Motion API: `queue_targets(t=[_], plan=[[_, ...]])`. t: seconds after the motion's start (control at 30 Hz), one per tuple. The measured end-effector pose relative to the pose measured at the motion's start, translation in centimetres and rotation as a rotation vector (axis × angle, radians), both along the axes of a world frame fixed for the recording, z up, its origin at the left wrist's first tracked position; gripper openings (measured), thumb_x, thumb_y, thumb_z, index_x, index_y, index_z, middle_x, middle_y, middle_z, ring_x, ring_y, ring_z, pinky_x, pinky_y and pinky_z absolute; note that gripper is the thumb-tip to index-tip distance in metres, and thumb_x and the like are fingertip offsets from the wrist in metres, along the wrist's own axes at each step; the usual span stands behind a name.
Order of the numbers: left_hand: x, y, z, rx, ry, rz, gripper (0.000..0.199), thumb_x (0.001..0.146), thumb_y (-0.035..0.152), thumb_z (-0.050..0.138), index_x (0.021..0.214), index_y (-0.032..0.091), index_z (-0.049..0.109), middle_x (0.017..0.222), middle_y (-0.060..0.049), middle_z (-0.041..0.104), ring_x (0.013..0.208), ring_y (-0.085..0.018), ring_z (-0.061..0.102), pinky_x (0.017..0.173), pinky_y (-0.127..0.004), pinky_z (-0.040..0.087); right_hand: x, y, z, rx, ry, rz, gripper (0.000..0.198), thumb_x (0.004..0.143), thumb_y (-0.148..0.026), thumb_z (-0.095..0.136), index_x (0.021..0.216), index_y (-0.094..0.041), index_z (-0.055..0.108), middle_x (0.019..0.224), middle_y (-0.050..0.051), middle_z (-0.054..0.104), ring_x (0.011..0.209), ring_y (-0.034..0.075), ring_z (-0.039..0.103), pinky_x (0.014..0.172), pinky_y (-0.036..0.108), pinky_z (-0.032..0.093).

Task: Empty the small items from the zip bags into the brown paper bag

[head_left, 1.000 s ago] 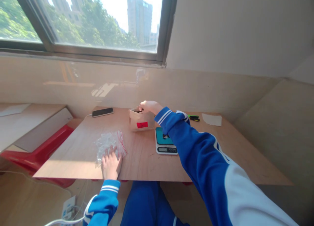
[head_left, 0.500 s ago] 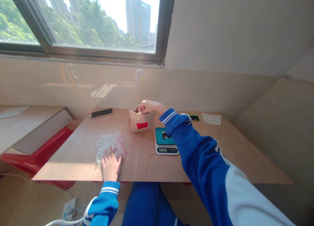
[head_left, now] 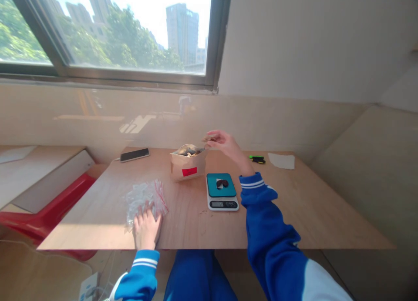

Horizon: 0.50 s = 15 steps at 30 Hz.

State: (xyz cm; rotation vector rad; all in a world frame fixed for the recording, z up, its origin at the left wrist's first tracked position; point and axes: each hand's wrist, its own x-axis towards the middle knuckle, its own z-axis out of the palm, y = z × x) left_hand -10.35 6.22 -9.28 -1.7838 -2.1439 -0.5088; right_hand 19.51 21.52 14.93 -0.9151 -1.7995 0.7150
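My left hand (head_left: 147, 226) lies flat with fingers spread at the near edge of a pile of clear zip bags with red seals (head_left: 143, 197). Pinched in my right hand (head_left: 225, 143) is a small brown dried piece (head_left: 210, 139), its exact kind too small to make out. This hand hovers just right of and above an open kraft paper bag (head_left: 179, 167) with a red label. Several brown and pale dried pieces (head_left: 191, 153) show in the bag's mouth. Below stands a kitchen scale (head_left: 214, 204) with a teal top, bearing dark round pieces (head_left: 222, 183) and a white scrap.
A phone (head_left: 135, 155) on a cable lies at the table's back left. Green and black-yellow cutters or pens (head_left: 257, 159) and a sheet of white paper (head_left: 281, 161) lie at the back right. The wall and window stand behind, and a red stool (head_left: 55, 201) is on the left.
My right hand has come out of the paper bag and moved right, holding a brown piece. The scale's top is now uncovered by my sleeve. My left hand stays on the zip bags.
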Motion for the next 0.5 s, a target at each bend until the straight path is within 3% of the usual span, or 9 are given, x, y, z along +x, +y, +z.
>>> queue_targets(t=[0.13, 0.27, 0.37, 0.5], plan=[[0.1, 0.1, -0.1, 0.006, -0.006, 0.01, 0.056, 0.092, 0.034, 0.028, 0.129, -0.001, 0.052, 0.13, -0.023, 0.058, 0.126, -0.038, 0.047, 0.102, -0.05, 0.036, 4.2, -1.3, -5.9, -0.223, 0.215, -0.213, 0.04, 0.067, -0.04, 0.073, 0.098, -0.017, 0.062, 0.097, 0.007, 0.07, 0.087, 0.019, 0.065, 0.077, 0.033, 0.053], [0.1, 0.1, 0.0, 0.003, -0.012, 0.011, 0.056, 0.091, 0.033, 0.028, 0.128, -0.003, 0.052, 0.128, -0.024, 0.058, 0.125, -0.038, 0.048, 0.102, -0.05, 0.036, 4.7, -0.1, -11.3, -0.353, 0.205, -0.278, 0.035, 0.057, -0.034, 0.08, 0.081, -0.015, 0.062, 0.084, 0.008, 0.072, 0.079, 0.019, 0.066, 0.077, 0.036, 0.053], [0.0, 0.1, 0.0, 0.0, -0.01, 0.008, 0.056, 0.091, 0.033, 0.028, 0.129, -0.002, 0.052, 0.128, -0.023, 0.059, 0.126, -0.037, 0.048, 0.102, -0.049, 0.037, 3.5, 0.7, -13.8, -0.421, 0.189, -0.253, 0.029, 0.054, -0.025, 0.081, 0.073, -0.014, 0.061, 0.07, 0.006, 0.071, 0.069, 0.018, 0.067, 0.073, 0.036, 0.054], [0.0, 0.2, 0.0, -0.004, -0.003, 0.015, 0.058, 0.092, 0.034, 0.027, 0.128, -0.004, 0.052, 0.126, -0.024, 0.061, 0.125, -0.039, 0.049, 0.101, -0.049, 0.037, 2.7, 0.7, -15.3, -0.483, 0.158, -0.205, 0.025, 0.05, -0.015, 0.082, 0.065, -0.013, 0.061, 0.059, 0.004, 0.068, 0.059, 0.018, 0.066, 0.067, 0.035, 0.054]])
